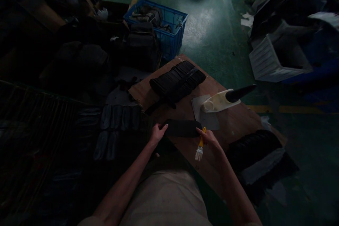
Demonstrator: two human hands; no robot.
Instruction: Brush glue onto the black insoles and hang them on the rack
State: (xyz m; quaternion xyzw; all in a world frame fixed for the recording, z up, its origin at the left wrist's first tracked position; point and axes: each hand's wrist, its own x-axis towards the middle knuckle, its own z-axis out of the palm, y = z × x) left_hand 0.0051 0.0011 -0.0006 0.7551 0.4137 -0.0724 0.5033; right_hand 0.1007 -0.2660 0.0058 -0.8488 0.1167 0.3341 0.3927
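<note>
- Dim green workshop floor lies beyond our hands, and we work at a brown wooden board table.
- Between our hands lies a flat black oblong fabric strip, its long axis running from one hand to the other.
- Our left hand pinches the strip's near-left end, fingers closed on it.
- Our right hand touches the strip's other end while curled around a yellow-handled brush with white bristles, bristles pointing down.
- Just beyond the right hand sits a cream plastic glue jug with a black spout.
- Further out from both hands lies a stack of black strips; a blue plastic crate stands well beyond.
</note>
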